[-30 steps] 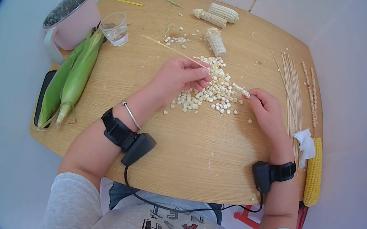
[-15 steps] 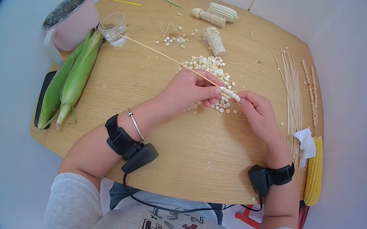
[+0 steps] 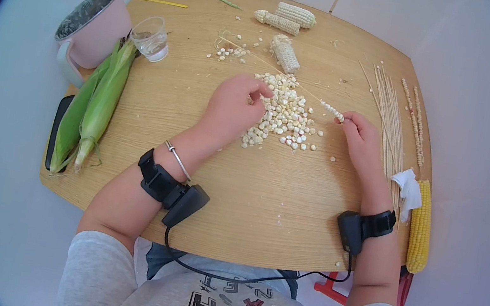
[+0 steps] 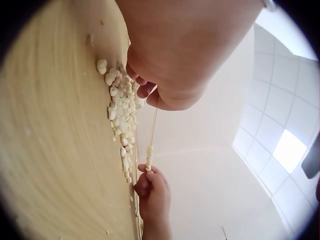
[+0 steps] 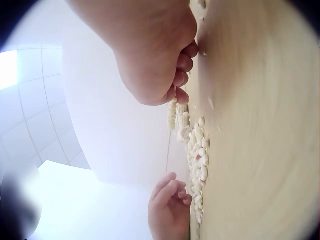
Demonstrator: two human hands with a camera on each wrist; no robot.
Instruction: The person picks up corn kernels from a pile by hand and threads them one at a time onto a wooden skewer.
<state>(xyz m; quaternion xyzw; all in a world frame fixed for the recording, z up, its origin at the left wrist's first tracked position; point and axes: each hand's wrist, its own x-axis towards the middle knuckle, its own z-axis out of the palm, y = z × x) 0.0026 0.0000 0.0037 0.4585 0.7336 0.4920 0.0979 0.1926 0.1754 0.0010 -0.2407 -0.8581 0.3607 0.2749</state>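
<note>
My right hand [image 3: 361, 144] pinches the kernel-covered end of a thin wooden skewer [image 3: 306, 90], which points up and left over the table. A short row of white corn kernels [image 3: 331, 110] is threaded on it beside my fingertips. At the left side of a heap of loose kernels [image 3: 288, 113] is my left hand [image 3: 236, 107], its fingers bent loosely toward the heap. In the right wrist view, no kernel shows between the thumb and fingers of the left hand [image 5: 170, 212]. The left wrist view shows its fingertips close beside the kernels [image 4: 120, 107].
White corn cobs [image 3: 284, 53] lie behind the heap. On the right are bare skewers [image 3: 391, 122], two threaded skewers [image 3: 414, 119], a white tissue [image 3: 407, 186] and a yellow corn cob [image 3: 419, 232]. Husked green corn [image 3: 105, 102], a clear cup [image 3: 150, 42] and a pink pot [image 3: 99, 27] stand left.
The hands came together at the threaded kernels, then parted again. My left hand has let go of the skewer and moved left to the heap; the right hand has drawn right with the skewer.
</note>
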